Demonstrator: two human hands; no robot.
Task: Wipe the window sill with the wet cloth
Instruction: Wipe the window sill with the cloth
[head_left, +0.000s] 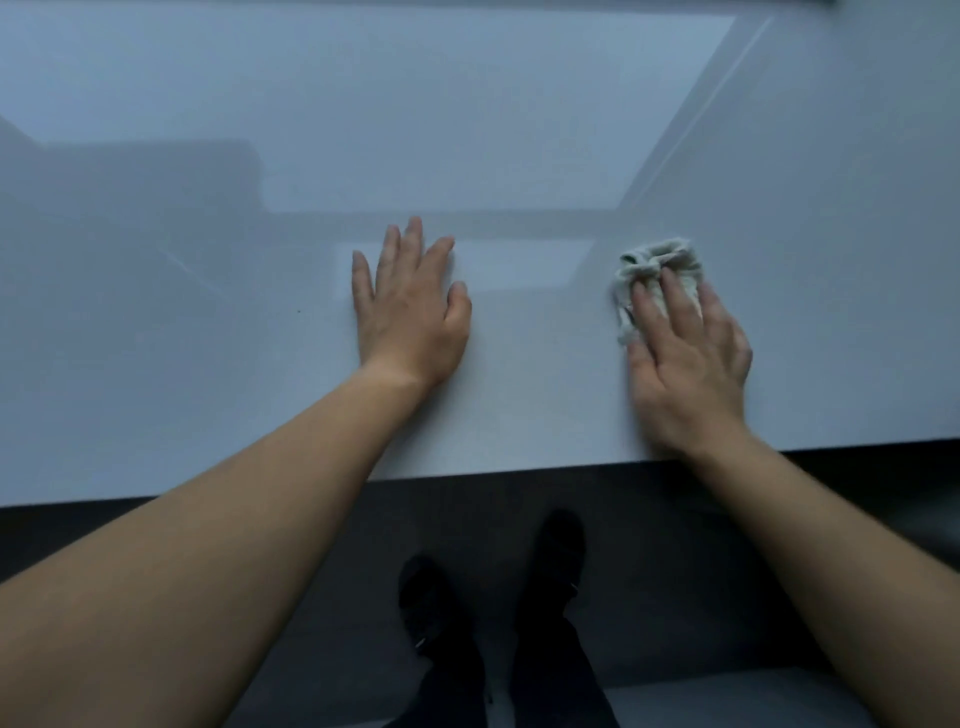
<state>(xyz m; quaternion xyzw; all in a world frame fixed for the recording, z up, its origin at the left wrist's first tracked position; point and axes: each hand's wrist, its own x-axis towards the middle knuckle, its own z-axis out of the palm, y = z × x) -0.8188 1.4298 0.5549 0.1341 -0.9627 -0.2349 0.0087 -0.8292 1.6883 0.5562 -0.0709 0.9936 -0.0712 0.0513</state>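
A wide, glossy white window sill fills the upper part of the head view. A crumpled pale grey cloth lies on it at the right. My right hand presses down on the near part of the cloth, its fingers spread over the cloth and part of the cloth hidden beneath them. My left hand rests flat on the bare sill to the left of the cloth, palm down, fingers apart, holding nothing.
The sill's front edge runs across the view below my wrists. Under it is a dark floor with my two legs in dark trousers and shoes. The sill surface reflects a bright window shape.
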